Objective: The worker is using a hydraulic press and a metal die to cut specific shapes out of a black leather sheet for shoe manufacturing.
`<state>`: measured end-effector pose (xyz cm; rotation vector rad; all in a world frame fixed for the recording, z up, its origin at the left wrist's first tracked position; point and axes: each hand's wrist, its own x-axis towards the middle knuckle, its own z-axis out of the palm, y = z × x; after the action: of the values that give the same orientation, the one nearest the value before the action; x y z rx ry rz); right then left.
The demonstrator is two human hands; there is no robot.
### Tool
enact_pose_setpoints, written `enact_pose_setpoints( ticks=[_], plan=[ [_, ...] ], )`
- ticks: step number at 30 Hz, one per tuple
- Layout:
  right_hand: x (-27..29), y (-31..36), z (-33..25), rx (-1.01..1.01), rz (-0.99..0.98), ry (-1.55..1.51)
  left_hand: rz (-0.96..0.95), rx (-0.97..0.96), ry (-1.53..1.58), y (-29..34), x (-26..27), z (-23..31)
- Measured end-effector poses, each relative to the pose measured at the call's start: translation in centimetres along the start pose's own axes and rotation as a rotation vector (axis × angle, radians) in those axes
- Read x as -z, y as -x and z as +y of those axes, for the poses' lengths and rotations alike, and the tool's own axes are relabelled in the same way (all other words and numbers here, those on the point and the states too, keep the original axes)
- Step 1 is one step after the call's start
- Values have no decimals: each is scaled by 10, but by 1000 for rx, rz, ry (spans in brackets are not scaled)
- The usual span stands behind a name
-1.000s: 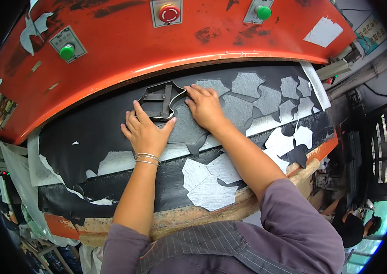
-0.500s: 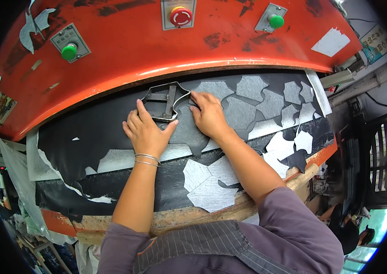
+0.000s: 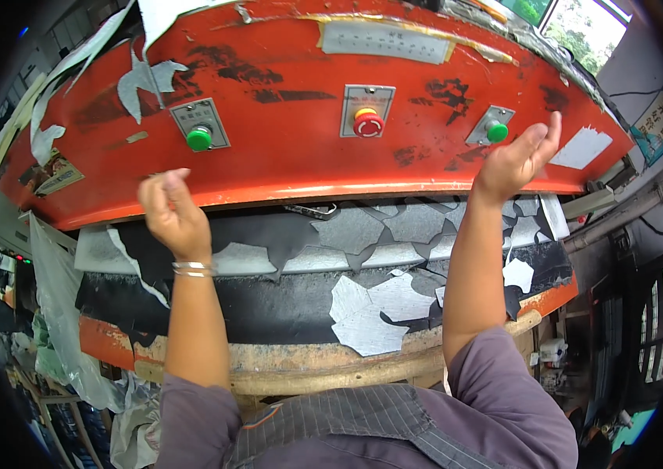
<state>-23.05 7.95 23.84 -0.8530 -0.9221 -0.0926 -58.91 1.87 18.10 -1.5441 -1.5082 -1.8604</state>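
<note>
Both my hands are raised in front of the red press beam [image 3: 284,168]. My left hand [image 3: 175,215] has its fingers curled in, with nothing visible in them, below and left of the left green push button [image 3: 199,138]. My right hand [image 3: 512,160] is empty, its fingers stretched upward, just right of and below the right green push button [image 3: 496,131]. Under the beam's lower edge a sliver of the metal cutting die [image 3: 317,211] shows; the beam hides the rest. It lies on black sheet material [image 3: 245,223], beside grey cut-out shapes [image 3: 349,229].
A red emergency-stop button [image 3: 368,123] sits between the green ones. Pale cut pieces [image 3: 369,328] lie on the black bed near the wooden front rail [image 3: 292,381]. Clear plastic sheeting [image 3: 62,305] hangs at the left. A white paper patch [image 3: 581,148] sticks to the beam.
Both hands have let go of the cutting die, risen and spread apart toward the two green buttons. The view has tilted up, and the beam now covers most of the die.
</note>
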Motion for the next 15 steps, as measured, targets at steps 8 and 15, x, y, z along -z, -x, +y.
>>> enact_pose_setpoints(
  ticks=[8, 15],
  plan=[
    [-16, -18, 39, 388, -66, 577, -477, -22, -53, -38, 10, -1],
    [85, 156, -93, 24, -1704, 183, -1160, 140, 72, 122, 99, 54]
  ],
)
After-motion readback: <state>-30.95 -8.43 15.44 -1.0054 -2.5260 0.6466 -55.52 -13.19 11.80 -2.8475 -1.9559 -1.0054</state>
